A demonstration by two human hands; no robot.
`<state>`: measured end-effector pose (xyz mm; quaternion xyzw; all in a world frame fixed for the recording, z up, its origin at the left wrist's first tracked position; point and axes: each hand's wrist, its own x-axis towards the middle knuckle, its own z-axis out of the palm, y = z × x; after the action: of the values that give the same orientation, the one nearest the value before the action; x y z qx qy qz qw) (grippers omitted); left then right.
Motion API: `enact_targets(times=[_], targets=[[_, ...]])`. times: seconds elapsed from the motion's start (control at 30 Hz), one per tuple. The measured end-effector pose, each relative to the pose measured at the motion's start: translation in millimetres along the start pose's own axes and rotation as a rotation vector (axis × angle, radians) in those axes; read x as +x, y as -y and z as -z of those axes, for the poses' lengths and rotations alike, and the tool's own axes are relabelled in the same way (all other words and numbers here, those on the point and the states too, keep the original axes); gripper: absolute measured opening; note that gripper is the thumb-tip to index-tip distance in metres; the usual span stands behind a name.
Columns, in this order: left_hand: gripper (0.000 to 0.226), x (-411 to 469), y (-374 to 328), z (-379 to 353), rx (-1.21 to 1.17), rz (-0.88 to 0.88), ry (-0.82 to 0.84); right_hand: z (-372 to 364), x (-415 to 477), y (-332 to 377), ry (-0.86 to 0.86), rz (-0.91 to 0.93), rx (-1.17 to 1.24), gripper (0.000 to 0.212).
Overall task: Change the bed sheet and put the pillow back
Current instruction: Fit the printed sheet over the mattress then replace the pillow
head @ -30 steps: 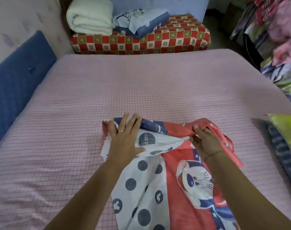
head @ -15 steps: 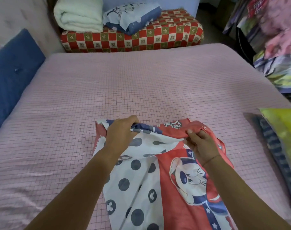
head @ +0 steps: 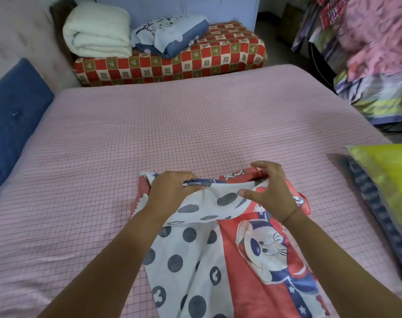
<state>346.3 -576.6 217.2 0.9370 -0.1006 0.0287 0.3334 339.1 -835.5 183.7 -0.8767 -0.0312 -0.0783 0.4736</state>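
Sheet [head: 218, 260]: folded cartoon print, red panel and white dotted panel. It lies on the pink bed [head: 149, 134] at 6 o'clock, near edge, with its lower part running off toward the person.

Left hand [head: 170, 191]: grip closed on the dotted layer's top fold, raising it slightly off the stack.

Right hand [head: 273, 196]: grip open, fingers spread and curved over the red layer at 5 o'clock, thumb out toward the dotted layer. Holds nothing that can be seen.

Change over the last second: the left hand went from flat on the cloth to clutching the fold. The right hand dropped its pinch on the top edge and spread open.

Reading: unfolding has begun and the layers are being separated. Sheet not yet spread; most of the bed is uncovered.

Likely pillow [head: 170, 35] on the checked bench [head: 172, 65] at 12 o'clock, well apart, untouched.
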Motion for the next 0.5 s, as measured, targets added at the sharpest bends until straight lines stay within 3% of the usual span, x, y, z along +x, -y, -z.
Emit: enact_targets(times=[0.07, 0.13, 0.23, 0.3, 0.33, 0.4, 0.5], targets=[[0.035, 1.5, -0.2, 4.7, -0.027, 0.017, 0.013, -0.7, 9.7, -4.5, 0.082, 0.018, -0.203, 0.084], [0.04, 4.2, 3.4, 10.6, -0.034, 0.035, 0.001, 2.2, 21.0, -11.4, 0.159, -0.082, -0.338, 0.081], [0.027, 11.4, 9.5, 23.6, -0.044, 0.084, -0.026, 15.2, 35.2, -24.1, 0.24, -0.215, -0.419, 0.054], [0.022, 17.6, 11.3, 34.7, -0.014, 0.118, -0.035, 24.6, 46.1, -28.1, 0.307, -0.288, -0.36, 0.022], [0.022, 22.1, 13.2, 40.1, 0.005, 0.128, -0.041, 27.7, 53.6, -29.9, 0.335, -0.305, -0.376, 0.021], [0.024, 34.5, 19.3, 51.7, 0.026, 0.149, -0.05, 30.5, 74.3, -33.3, 0.35, -0.301, -0.503, 0.039], [0.022, 62.5, 36.9, 64.4, 0.03, 0.163, -0.07, 30.1, 117.1, -24.6, 0.27, -0.238, -0.587, 0.042]])
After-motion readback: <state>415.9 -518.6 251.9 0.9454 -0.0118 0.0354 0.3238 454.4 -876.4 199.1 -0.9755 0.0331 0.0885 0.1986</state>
